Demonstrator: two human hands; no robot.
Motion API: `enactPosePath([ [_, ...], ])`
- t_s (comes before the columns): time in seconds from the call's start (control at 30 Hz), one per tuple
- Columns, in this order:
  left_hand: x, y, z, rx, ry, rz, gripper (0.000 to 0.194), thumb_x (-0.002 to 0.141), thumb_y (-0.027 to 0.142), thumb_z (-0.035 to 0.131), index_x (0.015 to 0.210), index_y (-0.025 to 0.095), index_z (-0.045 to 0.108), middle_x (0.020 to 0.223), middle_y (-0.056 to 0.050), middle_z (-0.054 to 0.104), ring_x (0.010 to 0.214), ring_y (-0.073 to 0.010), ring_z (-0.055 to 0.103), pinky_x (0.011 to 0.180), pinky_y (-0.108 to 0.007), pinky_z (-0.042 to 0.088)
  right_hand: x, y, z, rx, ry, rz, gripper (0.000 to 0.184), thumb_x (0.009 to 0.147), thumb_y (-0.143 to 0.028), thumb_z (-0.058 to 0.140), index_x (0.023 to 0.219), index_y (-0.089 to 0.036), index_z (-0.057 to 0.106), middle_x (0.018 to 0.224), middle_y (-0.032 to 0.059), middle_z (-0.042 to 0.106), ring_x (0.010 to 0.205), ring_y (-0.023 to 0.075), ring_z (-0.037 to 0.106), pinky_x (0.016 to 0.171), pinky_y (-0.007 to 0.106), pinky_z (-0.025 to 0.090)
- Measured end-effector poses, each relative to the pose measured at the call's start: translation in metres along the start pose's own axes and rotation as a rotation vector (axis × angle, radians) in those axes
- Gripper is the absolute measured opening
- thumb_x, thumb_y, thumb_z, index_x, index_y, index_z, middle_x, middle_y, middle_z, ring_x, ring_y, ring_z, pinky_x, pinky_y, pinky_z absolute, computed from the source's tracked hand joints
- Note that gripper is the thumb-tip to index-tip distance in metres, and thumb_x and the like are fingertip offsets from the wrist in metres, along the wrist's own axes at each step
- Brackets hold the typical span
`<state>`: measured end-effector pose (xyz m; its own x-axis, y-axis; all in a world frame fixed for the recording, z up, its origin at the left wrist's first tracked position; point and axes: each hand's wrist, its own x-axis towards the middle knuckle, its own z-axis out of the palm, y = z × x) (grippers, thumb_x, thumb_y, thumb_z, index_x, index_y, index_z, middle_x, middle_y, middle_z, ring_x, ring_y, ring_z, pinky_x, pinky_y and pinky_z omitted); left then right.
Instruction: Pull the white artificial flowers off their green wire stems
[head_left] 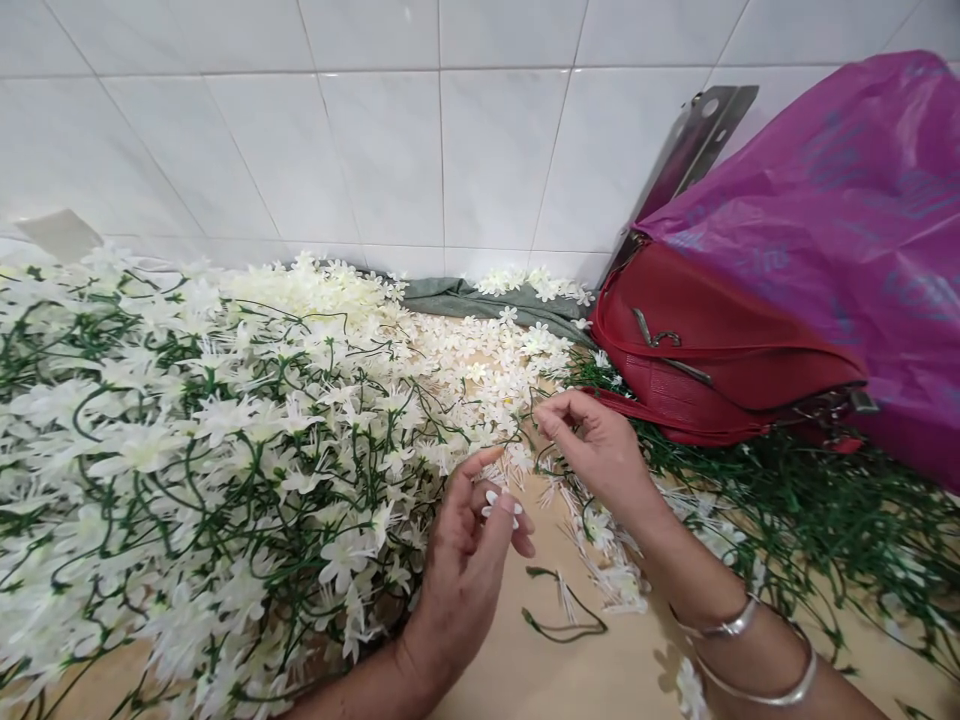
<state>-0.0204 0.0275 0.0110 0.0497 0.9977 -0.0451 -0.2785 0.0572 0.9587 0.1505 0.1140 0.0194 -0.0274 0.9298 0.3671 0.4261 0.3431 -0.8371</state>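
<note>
White flower (491, 498), centre of frame: our left hand (466, 555) clamped it beneath the thumb; above right, our right hand (600, 450) had fingertips together, any contents indiscernible.

Tiled wall (495, 150), viewed over my remote feed: glossy white tiles with faint grey marbling are filling the upper part of my view, and thin dark joints are dividing them. Below, I am seeing a tan worktop (484, 660) running up toward the wall's foot, where a crumpled grey-green cloth (442, 297) is lying. At right, a perforated metal bracket (694, 150) is slanting against the tiles, while a red handbag (705, 320) and a purple plastic bag (892, 230) are standing beside it. Pale, diffuse light is falling across the scene, and the tiles are showing a soft sheen.
</note>
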Motion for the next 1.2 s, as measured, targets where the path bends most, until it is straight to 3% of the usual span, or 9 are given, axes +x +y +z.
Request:
enactPosePath([
  [0.17, 0.003, -0.003, 0.0, 0.005, 0.059, 0.046, 0.035, 0.096, 0.047, 0.066, 0.119, 0.023, 0.058, 0.072, 0.004, 0.061, 0.069, -0.012, 0.061, 0.073, -0.024, 0.052, -0.001, 0.005, 0.005, -0.285, -0.136, -0.105, 0.002, 0.09, -0.02, 0.063, 0.088, -0.02, 0.064, 0.082, 0.0019, 0.064, 0.076, 0.0195, 0.06, 0.072, 0.031, 0.044],
  [0.33, 0.003, -0.01, -0.006, 0.095, -0.009, 0.071, 0.023, 0.099, 0.044, 0.063, 0.104, 0.021, 0.063, 0.079, 0.002, 0.062, 0.072, -0.0115, 0.062, 0.074, -0.023, 0.05, -0.002, 0.008, 0.008, -0.499, -0.153, -0.141, 0.011, 0.089, -0.014, 0.061, 0.081, -0.021, 0.061, 0.088, 0.0051, 0.063, 0.084, 0.024, 0.061, 0.075, 0.034, 0.045],
  [0.43, 0.002, -0.014, -0.007, 0.15, -0.027, 0.084, 0.021, 0.101, 0.041, 0.061, 0.106, 0.021, 0.066, 0.084, 0.0, 0.063, 0.075, -0.0119, 0.063, 0.074, -0.024, 0.05, -0.003, 0.007, 0.011, -0.502, -0.087, -0.164, 0.012, 0.088, -0.01, 0.057, 0.085, -0.022, 0.06, 0.088, 0.0055, 0.063, 0.084, 0.0246, 0.062, 0.075, 0.035, 0.046],
  [0.6, 0.002, -0.016, -0.004, 0.117, -0.001, 0.088, 0.033, 0.096, 0.04, 0.068, 0.124, 0.023, 0.062, 0.091, -0.001, 0.064, 0.076, -0.0135, 0.066, 0.075, -0.026, 0.054, -0.007, 0.001, 0.018, -0.408, -0.086, -0.272, 0.015, 0.097, -0.013, 0.052, 0.103, -0.022, 0.063, 0.105, 0.0101, 0.066, 0.101, 0.0275, 0.063, 0.092, 0.043, 0.05],
  [0.77, 0.004, -0.016, -0.004, 0.128, -0.092, 0.105, 0.017, 0.096, 0.032, 0.069, 0.109, 0.021, 0.067, 0.096, -0.004, 0.072, 0.087, -0.0173, 0.073, 0.082, -0.028, 0.055, -0.007, 0.009, 0.018, -0.429, -0.095, -0.244, 0.015, 0.095, -0.013, 0.055, 0.102, -0.023, 0.064, 0.104, 0.0103, 0.067, 0.1, 0.0287, 0.063, 0.09, 0.044, 0.051],
  [0.83, 0.004, -0.015, -0.005, 0.238, -0.123, 0.173, 0.012, 0.1, 0.028, 0.062, 0.105, 0.02, 0.07, 0.1, -0.007, 0.075, 0.095, -0.0193, 0.073, 0.087, -0.029, 0.054, -0.005, 0.015, 0.017, -0.423, -0.068, -0.233, 0.018, 0.095, -0.011, 0.052, 0.101, -0.023, 0.064, 0.102, 0.0101, 0.066, 0.098, 0.0277, 0.064, 0.087, 0.042, 0.051],
  [1.03, -0.004, -0.008, -0.002, 0.57, -0.229, 0.527, 0.026, 0.104, 0.016, 0.047, 0.114, 0.021, 0.07, 0.103, -0.008, 0.077, 0.099, -0.0194, 0.072, 0.092, -0.031, 0.054, -0.001, 0.022, 0.015, -0.435, -0.042, -0.232, 0.025, 0.096, -0.009, 0.046, 0.106, -0.02, 0.065, 0.107, 0.0122, 0.066, 0.101, 0.0275, 0.064, 0.091, 0.04, 0.051],
  [1.2, -0.018, -0.009, 0.0, 0.843, -0.425, 0.598, 0.034, 0.102, 0.009, 0.043, 0.127, 0.022, 0.063, 0.114, -0.01, 0.078, 0.102, -0.0207, 0.075, 0.091, -0.032, 0.059, -0.004, 0.018, 0.014, -0.472, -0.048, -0.241, 0.023, 0.096, -0.01, 0.047, 0.105, -0.02, 0.066, 0.106, 0.0124, 0.067, 0.102, 0.0285, 0.063, 0.091, 0.041, 0.049],
])
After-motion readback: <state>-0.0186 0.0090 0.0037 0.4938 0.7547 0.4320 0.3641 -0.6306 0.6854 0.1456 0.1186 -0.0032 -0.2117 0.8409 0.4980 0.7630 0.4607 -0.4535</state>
